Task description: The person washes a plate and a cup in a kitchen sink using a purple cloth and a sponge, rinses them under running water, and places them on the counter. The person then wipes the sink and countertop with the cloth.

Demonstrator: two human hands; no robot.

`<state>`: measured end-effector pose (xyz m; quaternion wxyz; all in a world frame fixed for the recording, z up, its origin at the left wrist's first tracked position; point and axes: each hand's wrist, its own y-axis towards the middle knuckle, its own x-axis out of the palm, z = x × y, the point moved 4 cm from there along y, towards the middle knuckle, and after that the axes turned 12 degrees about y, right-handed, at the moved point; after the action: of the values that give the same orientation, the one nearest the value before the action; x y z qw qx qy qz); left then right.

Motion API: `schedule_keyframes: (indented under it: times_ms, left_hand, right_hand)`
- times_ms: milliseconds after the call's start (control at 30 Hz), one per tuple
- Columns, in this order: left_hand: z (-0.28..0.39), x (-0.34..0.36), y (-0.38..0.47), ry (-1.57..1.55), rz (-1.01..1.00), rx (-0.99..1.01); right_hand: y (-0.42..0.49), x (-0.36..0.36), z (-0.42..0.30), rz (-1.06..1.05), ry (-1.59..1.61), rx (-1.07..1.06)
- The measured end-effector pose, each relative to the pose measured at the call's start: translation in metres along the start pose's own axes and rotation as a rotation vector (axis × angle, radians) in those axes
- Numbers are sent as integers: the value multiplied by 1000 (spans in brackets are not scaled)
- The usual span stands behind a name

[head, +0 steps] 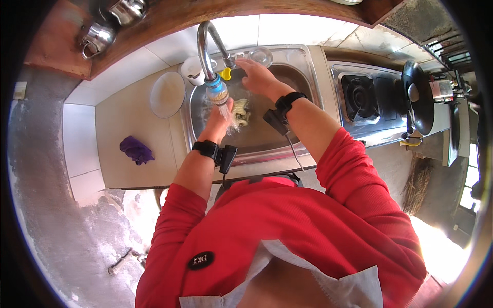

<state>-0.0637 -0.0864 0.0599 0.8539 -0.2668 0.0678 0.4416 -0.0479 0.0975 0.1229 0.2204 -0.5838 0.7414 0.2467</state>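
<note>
Water runs from the blue filter nozzle (217, 91) of a curved chrome tap (203, 38). My left hand (218, 122) is under the stream and grips a wet, crumpled, pale yellow-green cloth (241, 112), its fingers partly hidden by the nozzle. Farther back, my right hand (259, 77) reaches over the steel sink (312, 73), fingers extended and holding nothing visible. Its fingertips are at the tap base (229, 61); contact cannot be made out. Close to them are a clear glass dish (262, 57) and a small yellow object (225, 74).
Left of the sink stand a white mug (192, 71) and a pale round bowl (168, 94). A purple cloth (136, 150) lies on the tiled counter (115, 115). To the right are a gas stove (361, 96) and a dark wok (423, 100). Metal cups (98, 37) sit on the wooden shelf (173, 17).
</note>
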Motion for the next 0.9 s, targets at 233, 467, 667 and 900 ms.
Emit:
schedule_keyframes:
  times_ms: [233,467,667,900]
  left_hand:
    - [4,2,-29,-520,-437,-95]
    - [32,-28,-39,170,-66,117]
    - [25,-55,-37,-679,-193,25]
    - [21,-29,-58,-578,-556,210]
  right_hand:
    - [-49,11,-16,-11,119,-50]
    - [-80,51,-50,-200,298,165]
    - [-73,57,-56,-470,176,183]
    - [-75,53,-60,-231,858,423]
